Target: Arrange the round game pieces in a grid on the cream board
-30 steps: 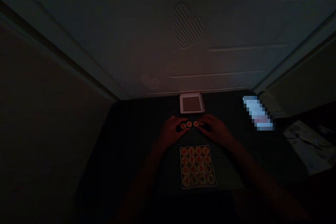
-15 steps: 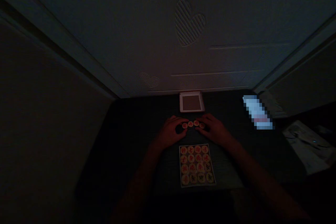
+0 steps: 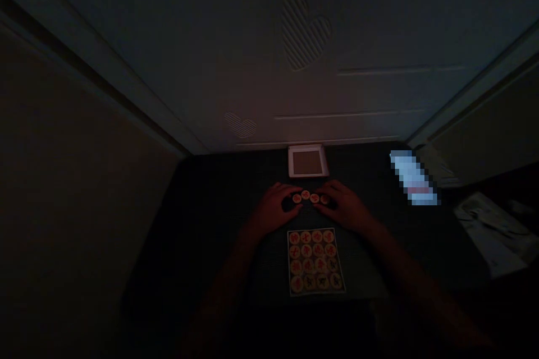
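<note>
A short, slightly bowed row of round Chinese chess pieces [image 3: 305, 195] with red characters lies between my hands on the dark table. My left hand [image 3: 275, 207] curves around the row's left end, thumb and fingers apart, with the leftmost piece between them. My right hand [image 3: 346, 206] is curved the same way about the right end, where the last piece [image 3: 324, 199] sits in its shade. In the dim light I cannot tell whether fingertips touch the pieces. Nearer to me lies a square box [image 3: 288, 263] filled with rows of red and black pieces.
Behind my hands, a shallow pale box or lid [image 3: 290, 164] stands near the wall [image 3: 252, 67], which bears raised hearts. A bright, pixelated object [image 3: 412, 179] is at the table's [image 3: 197, 196] right. Pale papers or bags [image 3: 492, 230] lie beyond the right edge.
The second piece from the left has shifted slightly away from me, so the row bows more. My hands keep nearly the same place, and the whole view has moved slightly.
</note>
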A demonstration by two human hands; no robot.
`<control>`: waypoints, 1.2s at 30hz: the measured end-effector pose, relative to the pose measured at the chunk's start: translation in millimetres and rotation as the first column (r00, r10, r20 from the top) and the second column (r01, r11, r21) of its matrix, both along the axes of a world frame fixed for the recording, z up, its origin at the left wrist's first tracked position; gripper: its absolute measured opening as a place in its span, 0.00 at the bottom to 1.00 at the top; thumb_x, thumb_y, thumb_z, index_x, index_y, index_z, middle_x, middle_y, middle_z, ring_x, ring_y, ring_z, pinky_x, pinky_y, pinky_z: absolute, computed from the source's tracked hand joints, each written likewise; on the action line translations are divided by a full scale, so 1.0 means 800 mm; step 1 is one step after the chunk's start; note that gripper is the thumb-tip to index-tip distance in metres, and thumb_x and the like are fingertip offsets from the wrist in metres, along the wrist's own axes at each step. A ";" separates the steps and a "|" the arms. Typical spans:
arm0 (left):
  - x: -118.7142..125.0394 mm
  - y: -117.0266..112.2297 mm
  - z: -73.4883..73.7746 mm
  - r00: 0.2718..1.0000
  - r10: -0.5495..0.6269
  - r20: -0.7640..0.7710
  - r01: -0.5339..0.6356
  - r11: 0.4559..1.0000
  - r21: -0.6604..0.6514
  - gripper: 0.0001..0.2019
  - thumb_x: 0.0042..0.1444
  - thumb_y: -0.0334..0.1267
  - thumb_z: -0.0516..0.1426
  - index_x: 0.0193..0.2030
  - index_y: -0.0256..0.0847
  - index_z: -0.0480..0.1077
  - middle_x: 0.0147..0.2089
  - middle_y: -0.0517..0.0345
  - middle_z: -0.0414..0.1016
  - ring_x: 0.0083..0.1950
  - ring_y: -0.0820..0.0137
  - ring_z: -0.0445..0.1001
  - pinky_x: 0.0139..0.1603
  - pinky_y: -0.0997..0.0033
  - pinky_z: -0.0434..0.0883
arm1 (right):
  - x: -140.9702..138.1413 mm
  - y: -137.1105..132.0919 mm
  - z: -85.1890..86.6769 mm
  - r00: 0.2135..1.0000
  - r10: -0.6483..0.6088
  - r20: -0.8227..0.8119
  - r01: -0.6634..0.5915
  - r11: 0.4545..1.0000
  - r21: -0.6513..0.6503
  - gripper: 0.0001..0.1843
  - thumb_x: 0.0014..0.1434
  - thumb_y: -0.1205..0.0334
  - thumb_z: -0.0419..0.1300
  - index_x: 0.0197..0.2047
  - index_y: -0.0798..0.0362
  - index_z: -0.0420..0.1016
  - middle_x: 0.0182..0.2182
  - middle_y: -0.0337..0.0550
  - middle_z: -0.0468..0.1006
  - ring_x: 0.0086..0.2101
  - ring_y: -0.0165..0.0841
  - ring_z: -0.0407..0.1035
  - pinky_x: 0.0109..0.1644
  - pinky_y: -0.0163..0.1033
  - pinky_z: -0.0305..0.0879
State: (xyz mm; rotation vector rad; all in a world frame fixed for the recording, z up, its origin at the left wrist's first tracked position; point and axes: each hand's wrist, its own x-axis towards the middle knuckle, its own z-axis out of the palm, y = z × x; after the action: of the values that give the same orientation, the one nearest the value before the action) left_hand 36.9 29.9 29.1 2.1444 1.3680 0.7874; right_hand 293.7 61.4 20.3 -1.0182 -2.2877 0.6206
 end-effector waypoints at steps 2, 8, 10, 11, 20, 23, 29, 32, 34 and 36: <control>-0.001 -0.001 0.001 1.000 -0.016 -0.010 0.016 1.000 -0.010 0.22 0.58 0.33 0.63 0.59 0.49 0.72 0.57 0.57 0.79 0.58 0.60 0.75 0.65 0.49 0.68 | 0.001 0.000 0.000 1.000 0.011 0.002 -0.011 1.000 0.008 0.20 0.63 0.57 0.65 0.58 0.45 0.75 0.48 0.47 0.75 0.46 0.39 0.75 0.52 0.47 0.75; -0.002 0.001 -0.004 0.999 0.038 0.017 -0.038 0.999 -0.002 0.16 0.62 0.36 0.61 0.56 0.49 0.73 0.54 0.57 0.80 0.57 0.61 0.75 0.63 0.50 0.70 | 0.001 -0.001 -0.004 0.999 0.021 0.029 -0.022 0.999 0.035 0.22 0.62 0.60 0.65 0.60 0.44 0.75 0.50 0.47 0.75 0.48 0.41 0.75 0.53 0.49 0.75; -0.001 0.002 -0.006 0.998 0.058 0.026 -0.058 0.998 0.012 0.15 0.63 0.40 0.62 0.56 0.48 0.73 0.54 0.56 0.79 0.57 0.62 0.75 0.63 0.51 0.71 | 0.000 0.000 -0.004 0.999 0.016 0.032 -0.017 0.999 0.037 0.21 0.63 0.60 0.64 0.59 0.44 0.76 0.50 0.47 0.75 0.48 0.41 0.75 0.54 0.49 0.75; 0.000 0.003 -0.006 0.997 0.067 0.030 -0.067 0.998 0.016 0.15 0.63 0.41 0.62 0.56 0.47 0.73 0.55 0.55 0.79 0.57 0.62 0.75 0.62 0.52 0.71 | 0.000 0.000 -0.003 0.999 0.012 0.032 -0.014 0.999 0.037 0.20 0.63 0.60 0.64 0.58 0.44 0.76 0.50 0.47 0.76 0.47 0.41 0.75 0.53 0.49 0.75; 0.000 0.001 -0.006 0.999 0.037 -0.024 -0.037 0.999 0.002 0.21 0.61 0.36 0.61 0.60 0.50 0.71 0.60 0.58 0.78 0.60 0.61 0.74 0.69 0.46 0.63 | -0.006 -0.001 -0.003 0.998 -0.055 0.032 0.053 0.997 0.056 0.16 0.65 0.58 0.63 0.56 0.44 0.77 0.47 0.46 0.77 0.44 0.40 0.76 0.51 0.48 0.75; -0.001 0.001 -0.007 0.998 0.055 -0.018 -0.056 0.998 -0.026 0.19 0.62 0.37 0.61 0.60 0.50 0.72 0.58 0.58 0.79 0.59 0.61 0.75 0.67 0.47 0.66 | -0.007 0.000 -0.003 0.998 -0.059 0.029 0.058 0.997 0.048 0.15 0.66 0.57 0.62 0.55 0.45 0.77 0.47 0.46 0.77 0.44 0.40 0.76 0.51 0.47 0.75; 0.004 0.004 -0.008 0.995 0.082 -0.051 -0.084 0.996 -0.032 0.21 0.62 0.43 0.62 0.62 0.52 0.71 0.58 0.58 0.79 0.59 0.57 0.74 0.65 0.46 0.67 | -0.008 0.001 -0.004 0.998 -0.056 0.026 0.054 0.997 0.050 0.15 0.65 0.57 0.63 0.54 0.45 0.77 0.47 0.46 0.77 0.44 0.40 0.76 0.51 0.47 0.76; 0.007 0.005 -0.011 0.993 0.090 -0.077 -0.094 0.995 -0.038 0.21 0.63 0.46 0.62 0.62 0.56 0.71 0.59 0.60 0.79 0.60 0.55 0.74 0.66 0.44 0.64 | -0.007 0.002 -0.005 0.998 -0.055 0.029 0.054 0.997 0.050 0.15 0.65 0.57 0.63 0.54 0.45 0.76 0.47 0.46 0.77 0.45 0.40 0.76 0.51 0.47 0.75; 0.009 0.006 -0.012 0.992 0.093 -0.079 -0.097 0.995 -0.039 0.18 0.64 0.46 0.62 0.60 0.56 0.72 0.58 0.61 0.80 0.59 0.56 0.75 0.66 0.43 0.63 | -0.007 0.002 -0.005 0.998 -0.059 0.030 0.057 0.997 0.051 0.14 0.65 0.57 0.63 0.54 0.45 0.77 0.47 0.47 0.77 0.45 0.41 0.76 0.52 0.47 0.75; 0.010 0.006 -0.011 0.993 0.095 -0.075 -0.098 0.995 -0.036 0.16 0.65 0.47 0.61 0.59 0.55 0.73 0.57 0.61 0.80 0.55 0.58 0.76 0.65 0.45 0.65 | -0.007 0.002 -0.003 0.997 -0.062 0.034 0.061 0.997 0.042 0.13 0.66 0.57 0.63 0.53 0.46 0.77 0.47 0.47 0.77 0.45 0.41 0.76 0.52 0.47 0.75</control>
State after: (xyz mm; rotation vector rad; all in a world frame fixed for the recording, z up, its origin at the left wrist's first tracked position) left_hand 44.8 34.5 20.0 2.1086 1.5221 0.7182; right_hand 288.1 63.1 17.6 -1.0837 -2.2804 0.5328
